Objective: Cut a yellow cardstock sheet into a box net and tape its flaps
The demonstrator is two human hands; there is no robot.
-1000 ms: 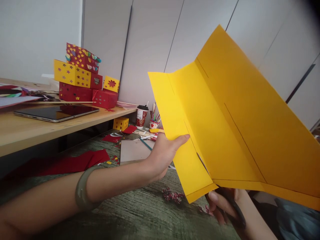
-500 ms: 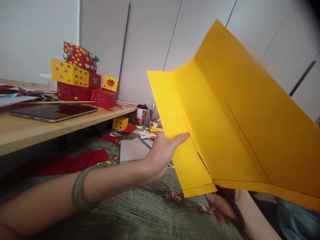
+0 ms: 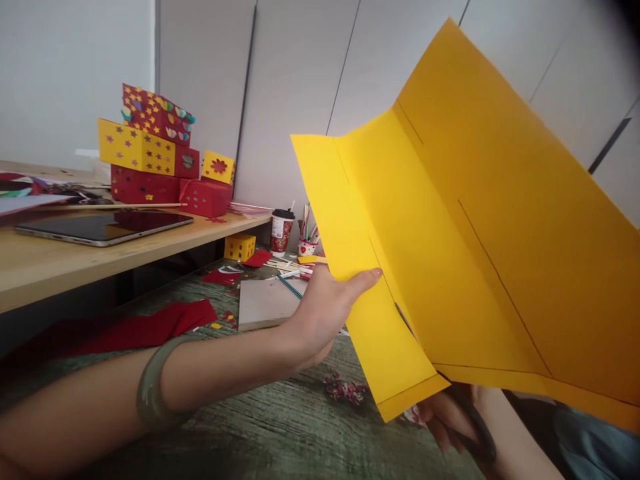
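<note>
A large yellow card sheet (image 3: 480,220) with pencil lines and folds fills the right of the view, held up in the air. My left hand (image 3: 327,310) pinches its left flap, thumb on the front, fingers behind. My right hand (image 3: 453,413) is below the sheet's lower edge, mostly hidden behind it, fingers through the dark handles of scissors (image 3: 475,423). A cut runs up into the sheet near the fold, where a thin blade edge (image 3: 403,319) shows. A green bangle (image 3: 150,393) is on my left wrist.
A low wooden table (image 3: 60,260) at left carries a tablet (image 3: 100,227) and stacked red and yellow paper boxes (image 3: 155,160). On the patterned floor mat lie red paper (image 3: 145,323), a grey board (image 3: 265,300), a paper cup (image 3: 283,232) and a pen pot (image 3: 307,247).
The yellow sheet has tilted and risen slightly, its lower corner swinging right and down. The cut along the fold looks a little longer. My left hand barely moved.
</note>
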